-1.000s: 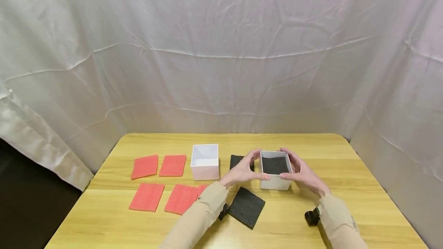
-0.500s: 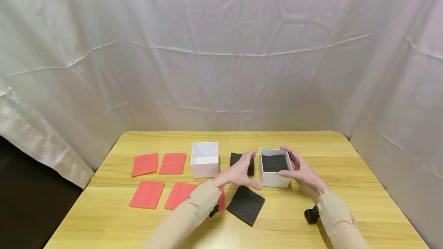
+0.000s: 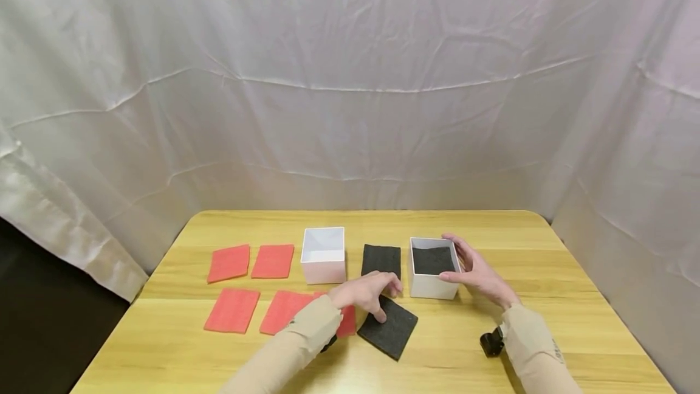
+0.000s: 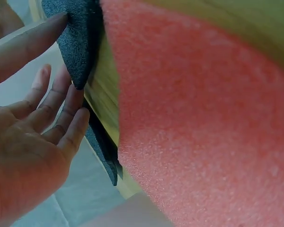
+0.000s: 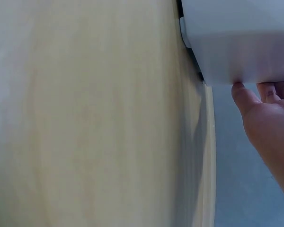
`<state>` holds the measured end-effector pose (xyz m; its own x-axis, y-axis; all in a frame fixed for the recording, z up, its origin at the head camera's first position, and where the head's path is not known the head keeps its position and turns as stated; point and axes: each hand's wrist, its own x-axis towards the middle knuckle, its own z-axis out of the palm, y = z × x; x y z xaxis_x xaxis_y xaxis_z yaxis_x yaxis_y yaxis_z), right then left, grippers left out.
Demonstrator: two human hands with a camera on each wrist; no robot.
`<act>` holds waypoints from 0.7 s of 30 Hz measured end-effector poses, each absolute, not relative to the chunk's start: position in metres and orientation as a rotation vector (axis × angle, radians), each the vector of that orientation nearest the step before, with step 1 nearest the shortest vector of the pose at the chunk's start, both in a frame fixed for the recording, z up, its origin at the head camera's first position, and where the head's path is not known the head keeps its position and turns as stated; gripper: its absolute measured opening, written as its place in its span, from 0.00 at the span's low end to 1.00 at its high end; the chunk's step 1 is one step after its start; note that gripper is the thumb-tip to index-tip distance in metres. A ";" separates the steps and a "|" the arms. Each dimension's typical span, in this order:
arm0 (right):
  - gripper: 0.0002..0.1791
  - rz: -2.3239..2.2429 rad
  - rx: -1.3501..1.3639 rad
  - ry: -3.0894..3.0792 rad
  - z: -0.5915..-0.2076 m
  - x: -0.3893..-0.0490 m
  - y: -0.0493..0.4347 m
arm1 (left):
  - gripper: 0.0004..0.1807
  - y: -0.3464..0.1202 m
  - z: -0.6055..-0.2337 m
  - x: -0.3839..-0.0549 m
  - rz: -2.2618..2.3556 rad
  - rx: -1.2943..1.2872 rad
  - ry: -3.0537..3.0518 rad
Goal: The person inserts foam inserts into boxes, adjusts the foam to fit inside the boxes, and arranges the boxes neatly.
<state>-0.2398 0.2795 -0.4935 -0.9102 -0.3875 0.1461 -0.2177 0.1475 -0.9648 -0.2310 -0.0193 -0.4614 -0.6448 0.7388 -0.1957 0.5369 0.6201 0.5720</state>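
Observation:
My left hand [image 3: 367, 292] hovers at the near black foam square [image 3: 396, 334], thumb above it and fingers spread past its far corner. The left wrist view shows the thumb [image 4: 33, 45] overlapping the foam's pointed corner [image 4: 78, 52], with a gap between thumb and fingers. My right hand [image 3: 481, 275] holds the right white box [image 3: 434, 286] by its right side, thumb near the front rim and fingers round the back corner. Inside that box lies a black foam piece [image 3: 433, 260]. A second black foam square [image 3: 381, 259] lies flat left of the box.
Another white box [image 3: 324, 271], bare inside, stands left of the black squares. Several red foam squares [image 3: 232, 311] lie on the left of the wooden table [image 3: 525, 248]; one red square [image 3: 346, 323] is partly under the left wrist. A pale curtain [image 3: 350, 132] hangs behind the table.
My left hand has let go of the right white box and moved left and nearer, down to the near black foam square. The right hand has stayed at the box.

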 end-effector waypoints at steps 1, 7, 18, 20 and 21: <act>0.47 -1.872 -0.604 2.274 -0.494 -0.240 0.279 | 0.31 -0.020 -0.462 -0.231 0.680 1.011 2.422; 0.46 -1.868 -0.614 2.282 -0.495 -0.240 0.280 | 0.25 -0.020 -0.465 -0.233 0.732 1.019 2.398; 0.48 -1.851 -0.614 2.303 -0.494 -0.240 0.280 | 0.21 -0.020 -0.466 -0.234 0.740 1.003 2.419; 0.48 -1.851 -0.611 2.301 -0.495 -0.240 0.280 | 0.21 -0.021 -0.466 -0.234 0.766 0.999 2.408; 0.48 -1.851 -0.609 2.299 -0.495 -0.240 0.280 | 0.21 -0.022 -0.466 -0.234 0.788 0.994 2.396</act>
